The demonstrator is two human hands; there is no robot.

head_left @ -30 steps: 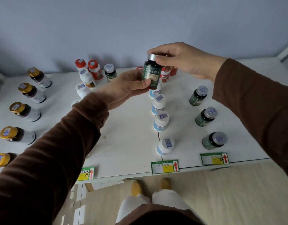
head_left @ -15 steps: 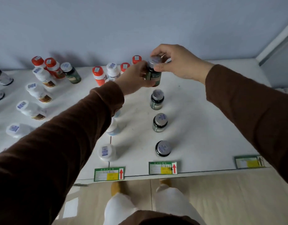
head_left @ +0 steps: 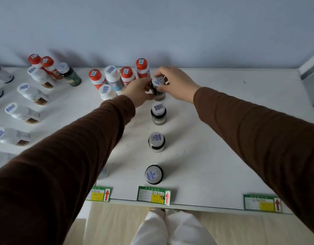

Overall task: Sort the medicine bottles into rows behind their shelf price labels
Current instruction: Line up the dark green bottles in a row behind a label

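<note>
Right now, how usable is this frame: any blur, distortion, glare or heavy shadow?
Head view: dim, flat light, no glare; soft shadows on the wall behind the orange-capped bottles. Wide-angle stretch leans the white bottles outward at left. Sleeves loom large. Fine print on the middle price label is unreadable; both hands mask the held dark bottle.

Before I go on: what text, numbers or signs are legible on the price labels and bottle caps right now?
"79", handwritten, last mark unclear: middle price label.
Red up-arrow: middle label, left price label and right price label.
Printed text on all three: too blurred.
Cap stickers, e.g. nearest dark bottle: barcode-like marks, unreadable.
Bottle body labels: unreadable.
</note>
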